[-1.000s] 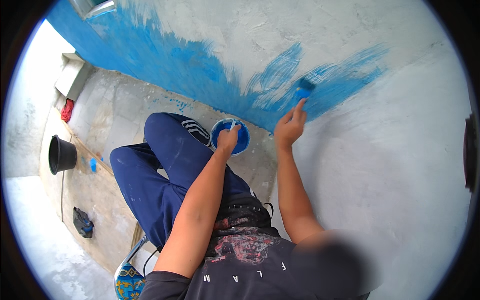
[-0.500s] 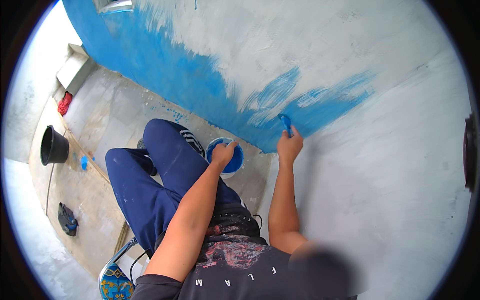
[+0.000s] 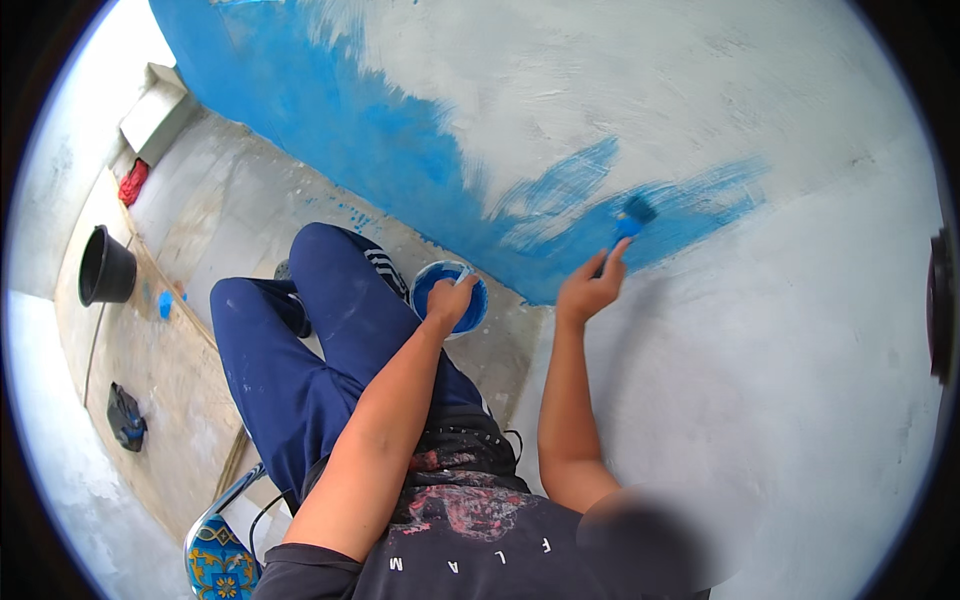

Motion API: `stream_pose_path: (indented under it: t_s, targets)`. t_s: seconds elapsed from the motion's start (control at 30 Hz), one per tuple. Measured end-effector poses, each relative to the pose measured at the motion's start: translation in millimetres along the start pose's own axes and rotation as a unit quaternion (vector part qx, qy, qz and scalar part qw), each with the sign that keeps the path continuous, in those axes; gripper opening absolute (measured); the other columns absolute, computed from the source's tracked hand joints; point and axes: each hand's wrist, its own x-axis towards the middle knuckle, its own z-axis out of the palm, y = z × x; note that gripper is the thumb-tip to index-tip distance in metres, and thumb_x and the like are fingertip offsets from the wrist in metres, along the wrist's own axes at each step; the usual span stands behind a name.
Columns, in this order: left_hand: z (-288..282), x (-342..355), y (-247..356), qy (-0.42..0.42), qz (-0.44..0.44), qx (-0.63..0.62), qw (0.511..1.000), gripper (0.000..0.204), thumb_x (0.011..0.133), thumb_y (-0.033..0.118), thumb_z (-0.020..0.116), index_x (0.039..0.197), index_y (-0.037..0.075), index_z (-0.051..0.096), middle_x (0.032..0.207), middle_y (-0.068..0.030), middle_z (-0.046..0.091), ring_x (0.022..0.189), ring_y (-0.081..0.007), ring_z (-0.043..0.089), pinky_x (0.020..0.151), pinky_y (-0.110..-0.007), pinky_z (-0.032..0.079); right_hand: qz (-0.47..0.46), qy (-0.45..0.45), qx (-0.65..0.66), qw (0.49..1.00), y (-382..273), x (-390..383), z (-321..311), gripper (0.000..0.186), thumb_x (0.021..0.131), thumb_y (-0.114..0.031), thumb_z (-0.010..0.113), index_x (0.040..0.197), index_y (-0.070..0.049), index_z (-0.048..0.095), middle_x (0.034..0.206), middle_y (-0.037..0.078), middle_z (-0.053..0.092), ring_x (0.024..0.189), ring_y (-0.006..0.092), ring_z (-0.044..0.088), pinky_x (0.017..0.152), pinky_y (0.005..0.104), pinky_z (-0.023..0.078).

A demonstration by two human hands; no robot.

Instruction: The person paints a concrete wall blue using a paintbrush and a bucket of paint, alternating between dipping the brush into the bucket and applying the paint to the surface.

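Left fingers [image 3: 462,283] curled over the mouth of the tub [image 3: 440,263], apparently gripping it at a pale piece by the rim; can't tell if that's the handle. Tub sits just beside the legs [image 3: 345,300], blue paint inside; can't tell if its base is on the floor [image 3: 255,200]. Right fingers [image 3: 617,255] closed round the handle of the brush [image 3: 634,214], bristles over the blue streaks, probably on the wall [image 3: 640,90]. Step in hand, my read: brushing blue along the wall's lower band near the corner. Coverage solid on the left, thin and streaky by the brush, pale gaps between strokes. Next move calls for light, even pressure to fill those gaps, keeping the bristles off the pale side wall [image 3: 780,390] at the corner. If the stroke drags dry, reload; tub's within easy reach. Farther off, well apart from the work: black bucket [image 3: 107,268] tipped toward its side, red cloth [image 3: 133,182] beyond it.
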Motion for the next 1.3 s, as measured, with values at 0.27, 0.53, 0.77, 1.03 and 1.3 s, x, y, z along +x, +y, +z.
stream_pose_path:
  t_s: [0.27, 0.53, 0.77, 1.03, 1.3]
  targets:
    - [-0.5, -2.1, -1.7, -0.009, -0.017, -0.022, 1.0, 0.071, 0.083, 0.052, 0.062, 0.122, -0.007, 0.065, 0.124, -0.0283, 0.064, 0.117, -0.0383, 0.062, 0.101, -0.041, 0.045, 0.132, -0.295, -0.124, 0.938, 95.7, -128.0, 65.5, 0.046, 0.094, -0.013, 0.057, 0.139, -0.004, 0.056, 0.104, 0.021, 0.065, 0.094, 0.0382, 0.065, 0.082, 0.046, 0.052]
    - [6.9, 13.7, -16.0, -0.009, -0.04, -0.023, 0.999, 0.063, 0.085, 0.05, 0.063, 0.113, -0.006, 0.069, 0.115, -0.024, 0.068, 0.109, -0.034, 0.064, 0.096, -0.04, 0.046, 0.204, -0.309, -0.12, 0.921, 106.9, -76.3, 65.1, 0.044, 0.091, -0.014, 0.06, 0.131, 0.003, 0.06, 0.123, 0.026, 0.064, 0.112, 0.0413, 0.063, 0.099, 0.0454, 0.048]
    - [8.3, 8.4, -3.8, -0.044, -0.052, -0.016, 0.998, 0.073, 0.084, 0.051, 0.061, 0.123, -0.011, 0.063, 0.132, -0.0303, 0.059, 0.125, -0.0404, 0.056, 0.106, -0.041, 0.041, 0.103, -0.073, 0.045, 0.991, 53.9, -107.4, 27.6, 0.041, 0.091, -0.012, 0.059, 0.13, 0.003, 0.058, 0.129, 0.026, 0.062, 0.115, 0.0411, 0.062, 0.097, 0.0446, 0.048]
    - [8.5, 9.6, -10.3, -0.031, -0.07, -0.026, 0.997, 0.073, 0.085, 0.051, 0.06, 0.123, -0.011, 0.063, 0.128, -0.0303, 0.061, 0.122, -0.0424, 0.058, 0.103, -0.043, 0.044, 0.167, -0.364, -0.075, 0.913, 87.9, -161.6, 43.4, 0.039, 0.088, -0.014, 0.061, 0.126, -0.003, 0.061, 0.117, 0.023, 0.067, 0.106, 0.042, 0.065, 0.092, 0.0448, 0.05]
    - [1.3, 3.0, -0.8, -0.024, -0.088, -0.076, 0.993, 0.076, 0.085, 0.053, 0.061, 0.123, -0.012, 0.062, 0.129, -0.0326, 0.06, 0.121, -0.0429, 0.059, 0.102, -0.044, 0.046, 0.521, -0.388, 0.145, 0.746, 152.6, -145.7, 123.5, 0.025, 0.092, -0.011, 0.057, 0.114, 0.001, 0.064, 0.087, 0.01, 0.062, 0.056, 0.0191, 0.053, 0.05, 0.0331, 0.041]
